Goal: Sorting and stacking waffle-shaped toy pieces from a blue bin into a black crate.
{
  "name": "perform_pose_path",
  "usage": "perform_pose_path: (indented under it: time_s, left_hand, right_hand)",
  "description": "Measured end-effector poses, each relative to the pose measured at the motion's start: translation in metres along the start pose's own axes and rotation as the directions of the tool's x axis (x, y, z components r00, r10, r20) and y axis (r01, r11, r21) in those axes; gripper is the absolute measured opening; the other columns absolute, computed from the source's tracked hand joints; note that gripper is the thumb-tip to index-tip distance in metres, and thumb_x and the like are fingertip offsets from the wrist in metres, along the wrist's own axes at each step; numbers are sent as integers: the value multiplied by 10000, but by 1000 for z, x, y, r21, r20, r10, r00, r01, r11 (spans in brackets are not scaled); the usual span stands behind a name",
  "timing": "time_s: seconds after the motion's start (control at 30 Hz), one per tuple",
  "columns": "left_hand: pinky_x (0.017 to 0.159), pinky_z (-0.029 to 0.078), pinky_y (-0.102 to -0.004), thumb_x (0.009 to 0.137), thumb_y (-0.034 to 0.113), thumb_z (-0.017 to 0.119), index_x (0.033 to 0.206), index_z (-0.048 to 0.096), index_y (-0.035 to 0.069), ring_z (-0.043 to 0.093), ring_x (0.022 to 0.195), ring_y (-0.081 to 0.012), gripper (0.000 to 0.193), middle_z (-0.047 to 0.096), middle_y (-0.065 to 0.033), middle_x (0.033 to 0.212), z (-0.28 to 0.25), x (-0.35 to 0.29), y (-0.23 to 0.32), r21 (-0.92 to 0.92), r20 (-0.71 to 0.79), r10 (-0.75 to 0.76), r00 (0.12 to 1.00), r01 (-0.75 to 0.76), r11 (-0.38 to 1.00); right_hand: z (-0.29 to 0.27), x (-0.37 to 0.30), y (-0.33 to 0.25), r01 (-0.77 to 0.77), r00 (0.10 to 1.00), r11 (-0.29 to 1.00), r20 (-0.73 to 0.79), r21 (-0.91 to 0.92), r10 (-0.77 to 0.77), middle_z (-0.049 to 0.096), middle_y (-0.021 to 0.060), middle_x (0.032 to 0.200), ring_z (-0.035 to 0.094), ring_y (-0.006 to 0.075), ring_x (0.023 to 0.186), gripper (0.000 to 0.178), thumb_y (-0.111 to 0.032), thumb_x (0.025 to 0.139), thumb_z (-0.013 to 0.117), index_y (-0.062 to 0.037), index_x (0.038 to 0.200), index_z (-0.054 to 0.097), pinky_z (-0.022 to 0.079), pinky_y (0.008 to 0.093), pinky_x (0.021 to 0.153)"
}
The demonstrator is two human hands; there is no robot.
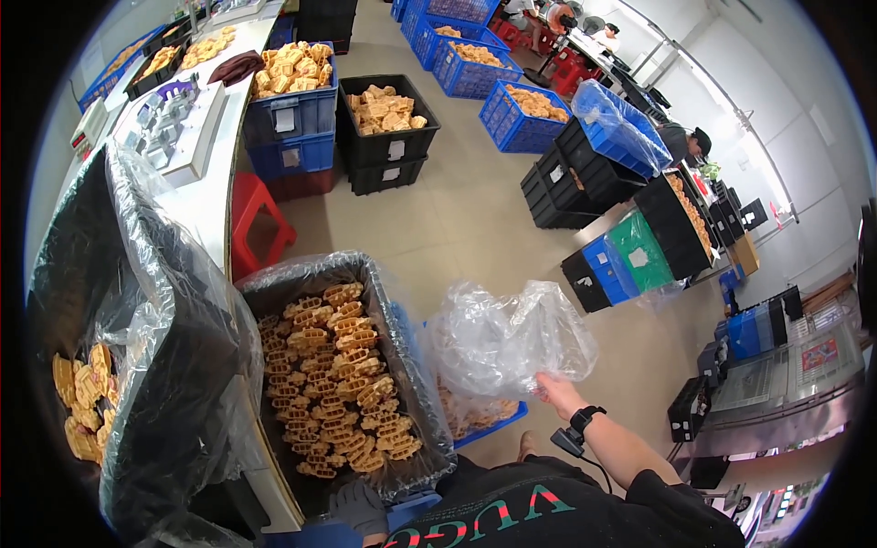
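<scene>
My right hand (559, 393), bare and with a dark band on its wrist, is closed on a crumpled clear plastic bag (512, 338). The bag spreads out to the left of that hand, over a blue crate (493, 425) holding tan parts. My left hand (360, 508), in a dark grey glove, rests by the near edge of a black crate (429, 429), its fingers extended and nothing seen in them. Clear plastic lines this crate, and ridged tan moulded parts (333, 379) lie in it in rows. The bag partly hides the blue crate.
A tall black bin (196, 365) with a plastic liner and a few tan parts stands at left, beside a white worktable (196, 196). A red stool (260, 224), stacked black crates (388, 137) and blue crates (525, 119) stand beyond. People (681, 146) sit at far right.
</scene>
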State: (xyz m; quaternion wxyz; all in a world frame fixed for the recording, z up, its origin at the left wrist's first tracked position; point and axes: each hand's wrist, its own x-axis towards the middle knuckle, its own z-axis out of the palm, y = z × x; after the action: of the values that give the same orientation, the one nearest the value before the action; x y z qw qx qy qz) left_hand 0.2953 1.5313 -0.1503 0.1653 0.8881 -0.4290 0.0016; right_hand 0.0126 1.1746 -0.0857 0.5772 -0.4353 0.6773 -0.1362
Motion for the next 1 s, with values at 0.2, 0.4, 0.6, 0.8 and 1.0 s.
perform_pose_path:
  time_s: [0.2,0.4,0.6,0.8,1.0]
  left_hand:
    - [922,359,-511,843,236,524,901,670,133,588,880,-266,189,657,-40,874,-23,-19,-12,50,-27,-290,957,291,955]
    - [873,385,-429,825,232,555,897,656,148,586,876,-224,150,648,-25,857,-17,2,-19,-135,-7,-184,983,182,974]
    - [797,424,-390,813,234,572,859,654,140,606,862,-204,134,660,-26,865,-40,-8,-18,-80,53,-199,979,203,976]
    - [811,433,-381,823,234,562,887,658,139,612,871,-199,150,663,-32,871,-24,-11,-16,-95,20,-181,983,182,979]
    - [837,426,-391,846,251,543,920,663,143,611,893,-202,178,667,-36,903,-20,-10,-18,-185,69,-189,980,199,962]
  right_hand:
    - [23,20,4,65,993,996,107,-69,-57,569,0,821,532,127,739,220,-303,895,583,-94,960,604,438,284,669]
    - [-24,11,20,219,975,912,120,-346,-189,592,135,803,549,277,688,333,-205,833,630,-27,1095,527,429,374,600]
    - [-39,26,6,462,886,547,388,-698,-254,623,210,962,590,392,876,541,-52,782,651,-29,1288,460,479,448,785]
    - [-23,31,-4,500,866,530,384,-685,-320,628,181,895,590,384,829,549,-32,779,646,-24,1292,449,487,443,745]
    - [8,15,-12,506,863,553,387,-662,-325,610,138,787,568,327,720,367,-131,841,632,-16,1175,532,479,415,674]
